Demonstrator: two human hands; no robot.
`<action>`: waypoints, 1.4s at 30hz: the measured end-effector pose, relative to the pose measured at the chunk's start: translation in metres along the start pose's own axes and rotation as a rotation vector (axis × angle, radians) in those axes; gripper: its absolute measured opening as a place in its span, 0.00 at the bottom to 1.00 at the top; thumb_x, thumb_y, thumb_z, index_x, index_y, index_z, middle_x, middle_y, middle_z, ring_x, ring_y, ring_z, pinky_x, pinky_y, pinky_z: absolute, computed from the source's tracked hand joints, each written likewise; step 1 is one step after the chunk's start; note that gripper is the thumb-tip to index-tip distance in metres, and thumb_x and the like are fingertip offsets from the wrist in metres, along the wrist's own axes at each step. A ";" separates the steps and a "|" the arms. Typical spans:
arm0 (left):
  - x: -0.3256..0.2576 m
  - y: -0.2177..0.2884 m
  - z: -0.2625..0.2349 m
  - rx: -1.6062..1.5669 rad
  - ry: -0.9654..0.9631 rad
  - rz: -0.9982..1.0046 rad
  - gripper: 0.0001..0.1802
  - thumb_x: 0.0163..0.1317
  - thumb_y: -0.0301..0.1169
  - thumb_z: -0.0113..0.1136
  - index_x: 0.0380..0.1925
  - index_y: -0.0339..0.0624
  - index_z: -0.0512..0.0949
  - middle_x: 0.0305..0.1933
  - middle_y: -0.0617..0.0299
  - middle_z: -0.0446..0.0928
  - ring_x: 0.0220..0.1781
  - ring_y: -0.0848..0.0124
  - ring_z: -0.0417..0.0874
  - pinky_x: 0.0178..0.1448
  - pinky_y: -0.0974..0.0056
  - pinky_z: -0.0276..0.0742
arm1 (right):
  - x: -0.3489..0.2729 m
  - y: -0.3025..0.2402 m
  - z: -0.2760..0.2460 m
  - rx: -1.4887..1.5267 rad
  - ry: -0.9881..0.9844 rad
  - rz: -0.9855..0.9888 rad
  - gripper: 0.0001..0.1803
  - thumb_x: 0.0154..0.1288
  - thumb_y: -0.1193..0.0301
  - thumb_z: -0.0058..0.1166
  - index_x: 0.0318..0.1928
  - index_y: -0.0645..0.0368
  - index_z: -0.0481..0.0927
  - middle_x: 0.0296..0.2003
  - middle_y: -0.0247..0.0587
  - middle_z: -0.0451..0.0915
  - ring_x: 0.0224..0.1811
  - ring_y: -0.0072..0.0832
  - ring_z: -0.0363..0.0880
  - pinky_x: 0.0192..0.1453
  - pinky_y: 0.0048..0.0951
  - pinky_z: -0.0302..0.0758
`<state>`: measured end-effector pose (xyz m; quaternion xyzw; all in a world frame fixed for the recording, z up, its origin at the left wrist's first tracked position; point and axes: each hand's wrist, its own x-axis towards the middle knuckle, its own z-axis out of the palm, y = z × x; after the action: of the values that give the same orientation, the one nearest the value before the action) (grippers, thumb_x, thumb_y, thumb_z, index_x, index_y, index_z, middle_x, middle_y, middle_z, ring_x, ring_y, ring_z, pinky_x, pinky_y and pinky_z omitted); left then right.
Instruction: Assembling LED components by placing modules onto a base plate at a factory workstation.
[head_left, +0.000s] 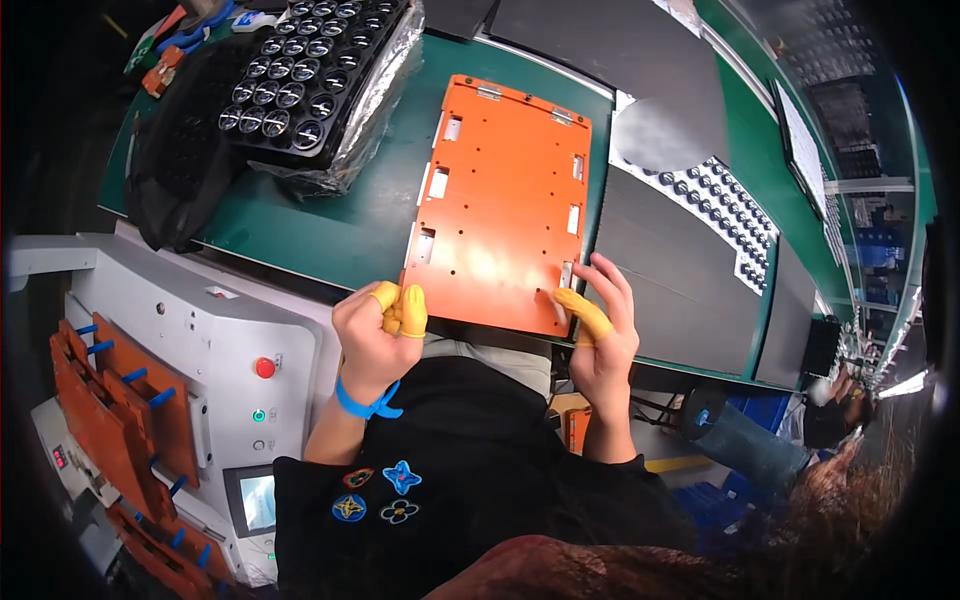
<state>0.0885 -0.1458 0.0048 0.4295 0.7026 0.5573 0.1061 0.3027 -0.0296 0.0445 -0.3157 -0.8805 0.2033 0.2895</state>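
An orange flat fixture plate [505, 200] with small holes, metal-lined slots along both sides and hinges at its far edge lies in front of me. By its near left corner, my left hand [380, 325] is closed, its yellow-covered fingertips curled together; whatever they may hold is hidden. A blue band [368, 402] circles that wrist. Over the near right corner is my right hand [603, 325], fingers apart, with a yellow cover on one finger. Its fingertips are close to the lowest right slot, and one is slightly blurred. I see nothing in this hand.
A black tray of round clear lenses [290, 85] stands on the green table [290, 215] at the far left. To the right are dark grey panels [670, 270] and a white sheet with rows of dark round parts [715, 205]. A grey machine [200, 330] with orange plates stands near left.
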 end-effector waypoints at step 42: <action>0.033 -0.035 0.011 -0.036 0.147 0.011 0.17 0.56 0.18 0.62 0.13 0.33 0.65 0.12 0.63 0.57 0.16 0.79 0.54 0.19 0.68 0.50 | -0.013 -0.067 0.007 1.656 -0.004 -0.160 0.31 0.77 0.52 0.35 0.68 0.63 0.56 0.61 0.66 0.65 0.48 0.62 0.80 0.64 0.55 0.69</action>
<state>0.0587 -0.1144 -0.0188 0.3892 0.6962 0.6003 0.0588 0.2769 -0.0877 0.0711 0.0634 -0.4662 0.7648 0.4401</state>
